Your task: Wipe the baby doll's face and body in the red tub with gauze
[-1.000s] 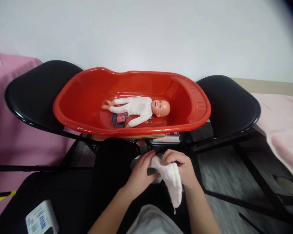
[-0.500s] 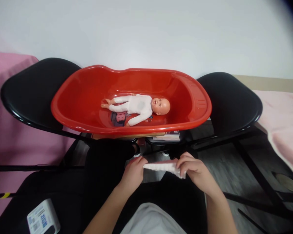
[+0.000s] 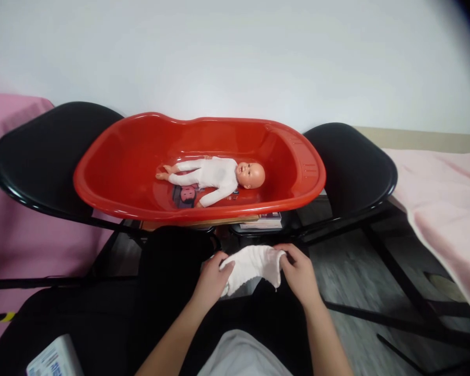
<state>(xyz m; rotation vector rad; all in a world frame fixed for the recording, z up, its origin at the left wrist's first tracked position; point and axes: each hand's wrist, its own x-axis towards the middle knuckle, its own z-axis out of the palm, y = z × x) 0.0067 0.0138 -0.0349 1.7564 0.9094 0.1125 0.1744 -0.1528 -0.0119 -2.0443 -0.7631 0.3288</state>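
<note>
A small white cloth (image 3: 250,266) is stretched between my two hands above my lap. My left hand (image 3: 215,274) pinches its left end, and my right hand (image 3: 298,271) grips the upper right corner. The cloth arches in the middle, and its lower right corner hangs free. Beyond it, a baby doll (image 3: 219,173) in white clothing lies on its back in a red baby bathtub (image 3: 117,177), head to the right and feet to the left. Neither hand touches the doll or the tub.
The tub rests between two black chairs (image 3: 43,156), with books (image 3: 260,223) under its near edge. Pink cloth covers surfaces at far left and right (image 3: 446,193). A white box (image 3: 55,357) lies on a black seat at lower left. A white wall stands behind.
The cloth has turned from a narrow edge-on strip to a wider, arched face. My right hand has moved slightly left. The whole view has shifted a little.
</note>
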